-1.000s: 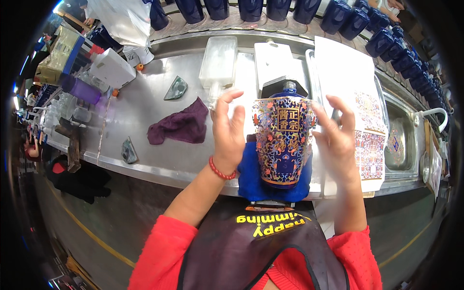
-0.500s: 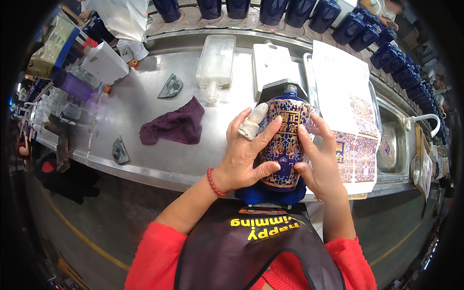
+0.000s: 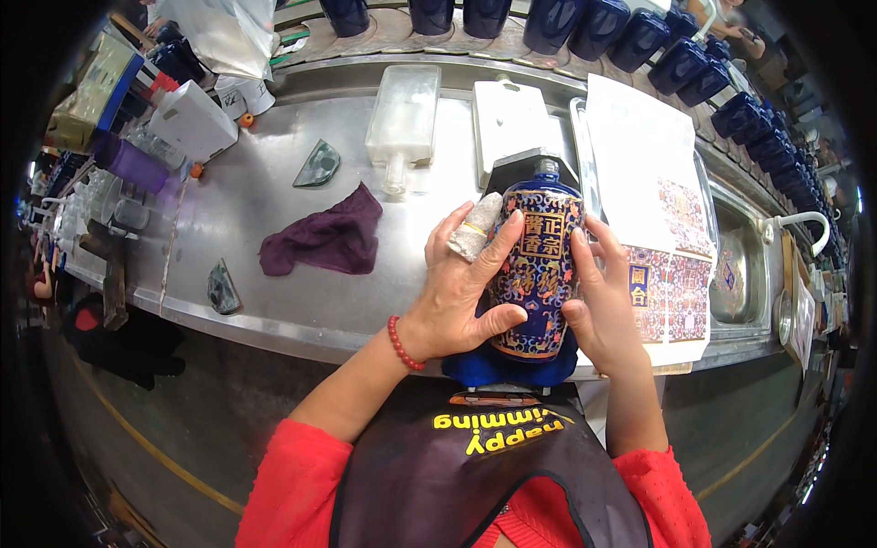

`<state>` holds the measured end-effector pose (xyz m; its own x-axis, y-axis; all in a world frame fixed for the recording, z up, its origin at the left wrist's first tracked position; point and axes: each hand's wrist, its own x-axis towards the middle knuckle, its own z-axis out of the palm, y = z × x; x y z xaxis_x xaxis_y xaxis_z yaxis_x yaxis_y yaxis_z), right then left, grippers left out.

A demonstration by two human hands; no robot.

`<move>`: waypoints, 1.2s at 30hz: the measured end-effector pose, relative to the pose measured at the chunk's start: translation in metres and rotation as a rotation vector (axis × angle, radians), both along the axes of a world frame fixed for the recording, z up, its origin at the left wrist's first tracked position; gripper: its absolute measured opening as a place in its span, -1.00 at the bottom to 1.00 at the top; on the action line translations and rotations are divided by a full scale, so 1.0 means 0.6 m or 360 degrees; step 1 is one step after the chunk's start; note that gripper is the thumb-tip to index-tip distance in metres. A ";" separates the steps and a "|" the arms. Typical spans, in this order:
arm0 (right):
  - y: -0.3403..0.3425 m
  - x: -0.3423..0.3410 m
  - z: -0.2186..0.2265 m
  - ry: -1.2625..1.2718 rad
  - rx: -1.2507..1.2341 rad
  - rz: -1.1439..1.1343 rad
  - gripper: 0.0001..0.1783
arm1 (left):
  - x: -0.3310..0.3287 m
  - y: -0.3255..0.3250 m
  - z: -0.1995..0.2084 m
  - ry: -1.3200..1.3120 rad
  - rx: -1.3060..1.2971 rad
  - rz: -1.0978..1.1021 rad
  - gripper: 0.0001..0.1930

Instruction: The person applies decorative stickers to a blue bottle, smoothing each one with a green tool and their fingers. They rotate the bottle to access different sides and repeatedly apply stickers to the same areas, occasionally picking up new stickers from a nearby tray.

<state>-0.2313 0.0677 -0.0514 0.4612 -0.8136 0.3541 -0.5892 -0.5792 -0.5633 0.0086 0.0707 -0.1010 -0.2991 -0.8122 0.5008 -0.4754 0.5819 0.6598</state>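
Blue bottle [image 3: 541, 260] at near edge of table [image 3: 233, 215]: likely stiff, slippery, breakable; best gripped mid-body. Left hand [image 3: 446, 301], right hand [image 3: 605, 310]: fingers spread against sides.

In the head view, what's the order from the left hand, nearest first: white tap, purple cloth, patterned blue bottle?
1. Patterned blue bottle: touching the left hand, on its right.
2. Purple cloth: to the hand's left.
3. White tap: far right.
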 end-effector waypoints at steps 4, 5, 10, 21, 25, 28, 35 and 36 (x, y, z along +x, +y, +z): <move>-0.001 -0.002 0.004 -0.0004 0.0014 0.0028 -0.29 | 0.003 0.000 0.001 -0.0062 -0.0019 0.0014 -0.06; 0.001 -0.002 0.006 0.0018 0.0066 0.0029 -0.29 | 0.004 0.000 0.002 -0.0056 -0.0019 0.0008 -0.06; 0.008 -0.006 -0.001 -0.0122 0.0228 -0.0019 -0.19 | 0.011 -0.002 0.010 -0.0069 0.0018 -0.0028 0.01; 0.050 -0.041 -0.047 -0.0340 0.0031 -0.0077 -0.13 | 0.015 0.082 -0.016 -0.0276 -0.0153 0.0043 0.10; 0.069 -0.043 -0.060 -0.0406 0.0050 -0.0126 -0.15 | 0.007 0.094 -0.016 -0.0432 -0.0290 0.0250 -0.01; 0.079 -0.045 -0.067 -0.0413 0.0026 -0.0134 -0.15 | 0.004 0.097 -0.009 -0.0496 -0.0357 0.0317 -0.06; 0.094 -0.044 -0.076 -0.0347 -0.0054 -0.0076 -0.15 | -0.006 0.097 0.000 -0.0536 -0.0413 0.0328 -0.14; 0.095 -0.042 -0.076 -0.0336 -0.0059 -0.0069 -0.15 | -0.007 0.098 0.001 -0.0549 -0.0419 0.0315 -0.15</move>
<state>-0.2567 0.1248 -0.0972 0.3385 -0.8156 0.4692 -0.4855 -0.5785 -0.6554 0.0046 0.1295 -0.1002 -0.3362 -0.7293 0.5959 -0.7594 0.5842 0.2866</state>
